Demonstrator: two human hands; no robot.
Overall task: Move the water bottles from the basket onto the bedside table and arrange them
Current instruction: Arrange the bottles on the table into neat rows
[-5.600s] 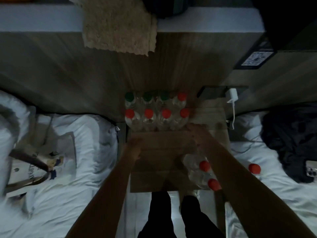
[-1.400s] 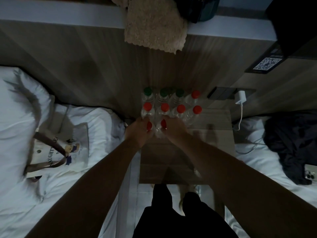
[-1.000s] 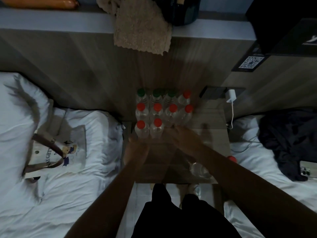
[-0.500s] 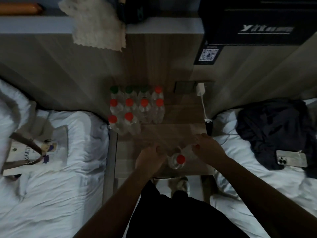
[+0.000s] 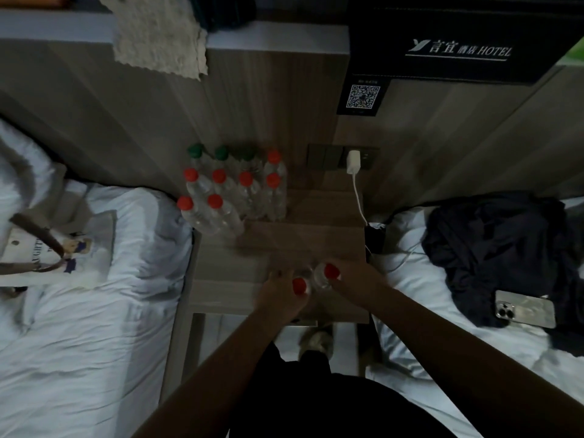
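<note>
Two red-capped water bottles, left bottle and right bottle, were held just beside each other over the bedside table's near edge. Left hand and right hand each curled round one. Bottle cluster stood far left, well apart; charger plugged in far right; phone against dark clothing on the right.

I watch through one camera on the person's head, looking almost straight down at the bedside table. It is high up, so I see the whole table, a bed on each side and the wooden wall behind.
</note>
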